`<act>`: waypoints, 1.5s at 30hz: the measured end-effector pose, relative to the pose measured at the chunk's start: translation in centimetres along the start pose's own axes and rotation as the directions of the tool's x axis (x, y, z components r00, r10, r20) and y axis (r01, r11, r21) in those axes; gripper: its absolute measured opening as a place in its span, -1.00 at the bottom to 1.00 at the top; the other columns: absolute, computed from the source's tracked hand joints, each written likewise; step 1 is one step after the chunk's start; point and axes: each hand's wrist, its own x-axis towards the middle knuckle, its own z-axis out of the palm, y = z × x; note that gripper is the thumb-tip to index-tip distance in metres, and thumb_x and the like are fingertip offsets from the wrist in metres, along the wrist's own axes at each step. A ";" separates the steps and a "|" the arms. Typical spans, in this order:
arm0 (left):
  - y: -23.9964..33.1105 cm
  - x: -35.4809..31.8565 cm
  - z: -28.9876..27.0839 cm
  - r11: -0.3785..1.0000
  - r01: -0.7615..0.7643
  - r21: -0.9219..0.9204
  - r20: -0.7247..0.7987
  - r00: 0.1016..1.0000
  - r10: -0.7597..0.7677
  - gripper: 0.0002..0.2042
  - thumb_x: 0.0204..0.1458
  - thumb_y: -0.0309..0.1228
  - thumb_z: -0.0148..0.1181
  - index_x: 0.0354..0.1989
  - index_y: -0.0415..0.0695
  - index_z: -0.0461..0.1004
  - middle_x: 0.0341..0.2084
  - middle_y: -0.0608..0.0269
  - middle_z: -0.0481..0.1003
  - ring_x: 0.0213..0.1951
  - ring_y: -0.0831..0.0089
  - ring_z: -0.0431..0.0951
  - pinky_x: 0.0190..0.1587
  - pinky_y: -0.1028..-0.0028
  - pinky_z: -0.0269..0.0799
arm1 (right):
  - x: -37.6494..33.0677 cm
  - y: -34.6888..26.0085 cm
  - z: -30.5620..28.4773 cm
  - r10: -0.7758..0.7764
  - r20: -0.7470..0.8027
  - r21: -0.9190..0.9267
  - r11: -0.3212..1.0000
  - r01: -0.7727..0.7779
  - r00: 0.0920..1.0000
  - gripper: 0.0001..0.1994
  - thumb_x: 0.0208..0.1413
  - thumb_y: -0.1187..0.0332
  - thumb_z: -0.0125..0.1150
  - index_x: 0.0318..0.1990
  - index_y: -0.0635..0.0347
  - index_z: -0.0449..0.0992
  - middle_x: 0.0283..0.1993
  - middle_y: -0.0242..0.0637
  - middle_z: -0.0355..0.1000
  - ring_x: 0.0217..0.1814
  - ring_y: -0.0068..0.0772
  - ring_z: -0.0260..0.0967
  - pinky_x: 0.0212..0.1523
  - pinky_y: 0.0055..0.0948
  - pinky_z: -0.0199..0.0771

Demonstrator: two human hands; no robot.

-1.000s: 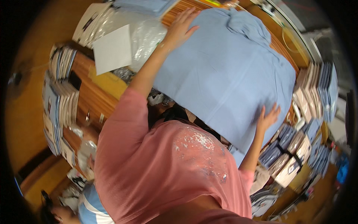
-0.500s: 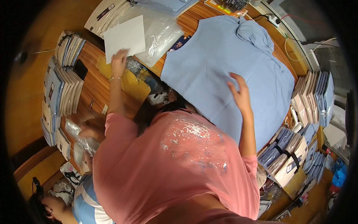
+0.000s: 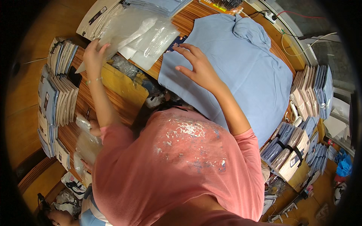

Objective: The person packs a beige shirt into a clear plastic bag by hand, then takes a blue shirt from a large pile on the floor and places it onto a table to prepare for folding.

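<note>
My right hand [image 3: 198,66] lies spread and flat on the blue shirt [image 3: 241,71] laid out on the desk [image 3: 113,100], my left hand [image 3: 94,52] pinching a clear bag [image 3: 124,35] – bagging stage, I'd say – next needs folding first

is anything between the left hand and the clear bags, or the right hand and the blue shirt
Nothing visible. The left hand already touches the near edge of the clear bags, and the right hand lies flat on the blue shirt, with nothing in between.
</note>
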 end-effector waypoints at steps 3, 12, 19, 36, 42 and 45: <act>-3.9 0.0 4.6 0.916 -0.377 0.137 -0.083 0.917 0.390 -0.80 -0.24 -0.47 0.24 -0.54 -0.26 0.31 -0.54 0.08 0.34 -0.47 0.13 0.33 -0.39 0.27 0.25 | -0.5 0.1 0.5 -0.019 0.074 -0.005 1.000 0.020 0.997 -0.58 -0.07 0.30 0.17 0.01 0.11 0.34 0.05 -0.13 0.23 0.08 -0.09 0.15 0.06 -0.25 0.15; -5.5 -2.8 6.6 0.814 0.439 -0.381 0.889 0.417 0.191 -0.75 -0.33 -0.72 0.20 -0.52 -0.21 0.26 -0.61 0.32 0.21 -0.47 0.61 0.25 -0.36 0.64 0.22 | -4.2 2.8 -0.5 0.143 0.476 0.101 0.971 -0.215 0.868 -0.55 -0.07 0.28 0.19 0.02 0.21 0.32 0.03 -0.11 0.24 0.09 -0.08 0.16 0.09 -0.30 0.15; 2.7 0.3 0.8 0.945 -0.073 -0.319 0.396 0.896 0.203 -0.82 -0.19 -0.70 0.02 -0.39 -0.19 0.43 -0.43 0.21 0.49 -0.28 0.44 0.48 -0.15 0.45 0.32 | 4.9 -1.4 4.1 -0.082 -0.229 -0.055 0.996 0.071 0.970 -0.49 -0.17 0.38 0.21 0.05 0.08 0.31 0.15 -0.17 0.16 0.17 -0.17 0.12 0.17 0.04 -0.05; -0.1 2.3 19.7 0.996 0.074 0.048 0.334 0.939 -0.086 -0.49 -0.02 -0.05 0.02 0.15 0.17 0.18 0.21 -0.01 -0.03 0.24 -0.05 -0.14 0.16 -0.10 -0.22 | -13.7 10.3 -4.2 0.969 -0.055 0.707 0.208 -0.675 0.242 -0.52 -0.04 0.43 0.17 0.05 0.35 0.18 -0.04 -0.14 0.33 -0.07 -0.30 0.35 -0.17 -0.33 0.43; -1.5 1.9 15.3 0.867 0.181 -0.464 0.110 0.983 -0.146 -0.63 -0.05 -0.27 0.11 -0.02 -0.03 0.36 -0.03 0.04 0.29 0.05 0.13 0.19 0.11 0.27 0.05 | -12.9 11.3 -2.7 0.922 -0.117 0.802 0.308 -0.512 0.370 -0.61 -0.03 0.46 0.16 -0.03 0.36 0.24 -0.14 -0.18 0.38 -0.25 -0.47 0.38 -0.45 -0.54 0.39; 1.9 -0.2 12.2 0.908 0.146 -0.392 -0.032 0.985 -0.172 -0.58 -0.05 -0.23 0.11 0.03 -0.01 0.31 0.02 0.06 0.25 0.08 0.12 0.18 0.12 0.17 0.00 | -11.7 13.3 -1.9 0.922 -0.080 0.764 0.300 -0.571 0.379 -0.60 -0.04 0.47 0.15 -0.03 0.36 0.23 -0.17 -0.18 0.37 -0.34 -0.49 0.36 -0.54 -0.57 0.31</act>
